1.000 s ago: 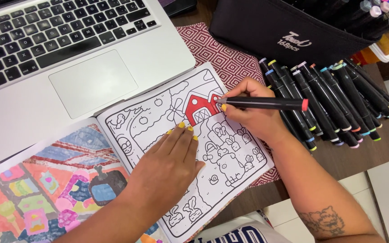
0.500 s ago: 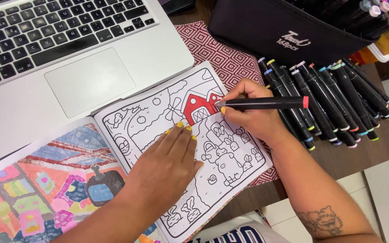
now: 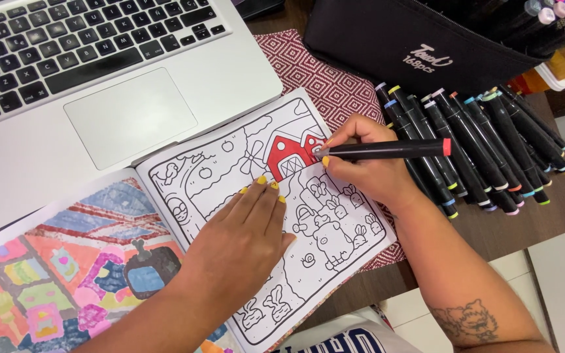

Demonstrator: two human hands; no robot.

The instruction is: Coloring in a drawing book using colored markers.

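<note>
An open colouring book (image 3: 214,167) lies on the table, its right page a black line drawing with a barn (image 3: 287,152) partly filled in red. My right hand (image 3: 365,168) grips a black marker (image 3: 387,149) with a red end cap, its tip touching the barn's right side. My left hand (image 3: 246,238) rests flat on the middle of the same page, fingers together, holding it down. The book's left page (image 3: 67,268) is fully coloured in many hues.
A silver laptop (image 3: 106,85) lies open at the upper left, overlapping the book's edge. A row of several black markers (image 3: 479,147) lies to the right, below a black marker case (image 3: 413,39). A red patterned cloth (image 3: 322,78) lies under the book.
The view has shifted very slightly. The marker tip stays at the barn's right side with only a tiny movement. My left hand has not moved.
</note>
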